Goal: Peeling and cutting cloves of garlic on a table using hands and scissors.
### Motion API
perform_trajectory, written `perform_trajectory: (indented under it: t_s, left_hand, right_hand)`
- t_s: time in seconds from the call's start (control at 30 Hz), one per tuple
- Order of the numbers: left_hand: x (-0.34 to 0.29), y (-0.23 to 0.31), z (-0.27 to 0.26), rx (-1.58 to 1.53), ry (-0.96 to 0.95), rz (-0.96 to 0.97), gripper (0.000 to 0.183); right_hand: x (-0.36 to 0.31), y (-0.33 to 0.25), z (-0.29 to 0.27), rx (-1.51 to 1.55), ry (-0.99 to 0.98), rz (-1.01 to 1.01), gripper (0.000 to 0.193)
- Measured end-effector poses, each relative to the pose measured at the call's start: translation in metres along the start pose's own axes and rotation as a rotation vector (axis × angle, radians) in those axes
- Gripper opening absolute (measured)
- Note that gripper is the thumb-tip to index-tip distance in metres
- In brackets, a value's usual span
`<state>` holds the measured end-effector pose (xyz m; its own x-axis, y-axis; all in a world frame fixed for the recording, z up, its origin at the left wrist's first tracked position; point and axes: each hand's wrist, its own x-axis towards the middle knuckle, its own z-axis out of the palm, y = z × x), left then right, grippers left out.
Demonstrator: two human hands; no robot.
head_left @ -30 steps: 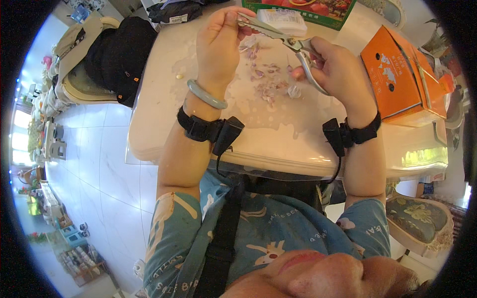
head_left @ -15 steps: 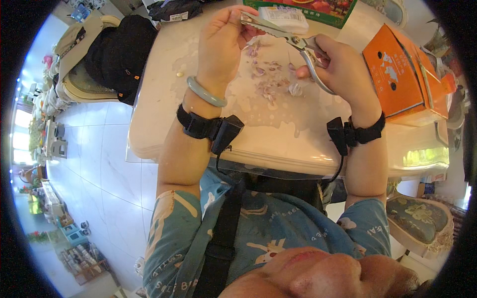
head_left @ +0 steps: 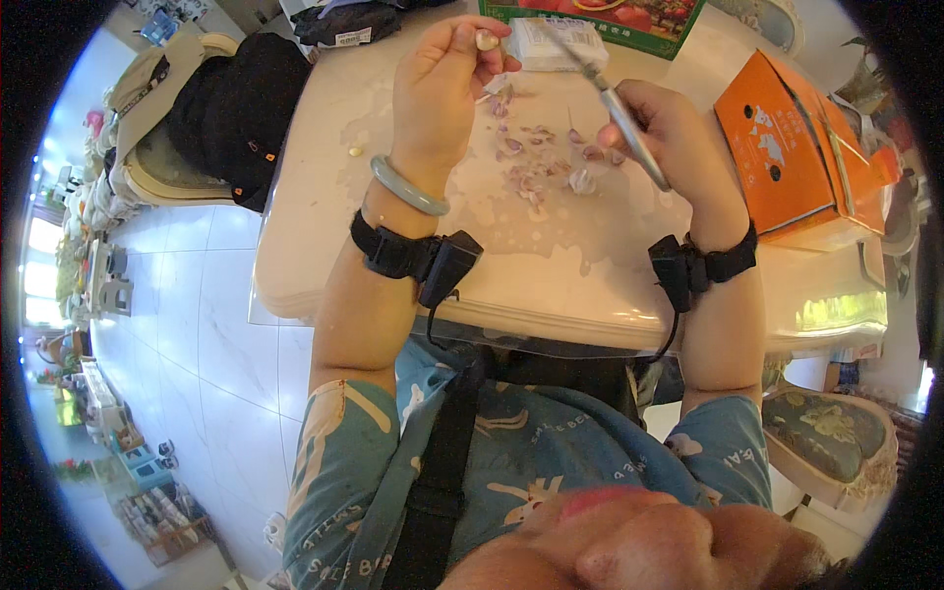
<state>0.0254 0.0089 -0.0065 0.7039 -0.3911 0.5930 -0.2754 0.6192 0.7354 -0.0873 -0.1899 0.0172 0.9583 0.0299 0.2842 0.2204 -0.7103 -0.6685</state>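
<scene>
Between the thumb and fingers of my left hand is a pale garlic clove. My right hand is wrapped round the kitchen scissors, which are turned edge-on, their blades pointing up and left, apart from the clove. Below and between the hands, purplish garlic skins lie scattered with a few unpeeled cloves. A whitish garlic piece sits at their right edge. Left of my left wrist, a small peeled clove rests on the table.
The cream table has wet patches under a clear cover. A white packet and a green box stand at the far side. An orange carton is at the right, a dark bag at far left. A chair holds black clothing.
The scissors have come away from my left hand and turned edge-on. The clove in my left fingers now shows plainly. My left hand has stayed nearly in place.
</scene>
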Motion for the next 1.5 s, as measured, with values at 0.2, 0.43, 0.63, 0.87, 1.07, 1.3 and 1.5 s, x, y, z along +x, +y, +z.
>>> perform_trajectory:
  t_s: [0.2,0.43,0.63,0.87,1.07,1.3,1.5]
  left_hand:
    - [-0.002,0.003,0.007,0.063,0.010,-0.022,0.026]
    - [-0.010,-0.005,0.014,0.315,-0.006,-0.268,0.025]
    - [-0.017,-0.020,0.023,0.235,0.006,-0.303,0.017]
    - [-0.015,-0.019,0.026,0.478,-0.072,-0.211,0.015]
    - [-0.016,-0.010,0.030,0.451,-0.096,-0.289,0.015]
    - [-0.019,-0.011,0.025,0.634,-0.131,-0.129,0.013]
    - [-0.015,-0.010,0.026,0.899,-0.213,0.091,0.010]
  right_hand:
    - [0.007,0.024,-0.016,-0.485,0.138,0.298,0.045]
    - [0.002,0.058,-0.020,-0.778,0.146,0.471,0.039]
    - [0.011,0.016,0.022,0.337,0.223,-0.015,0.022]
    - [0.009,0.006,0.038,0.562,0.326,-0.044,0.017]
    - [0.012,0.010,0.037,0.135,0.490,-0.436,0.013]
    - [0.011,0.010,0.036,-0.129,0.447,-0.490,0.017]
    - [0.012,0.011,0.035,-0.135,0.462,-0.506,0.015]
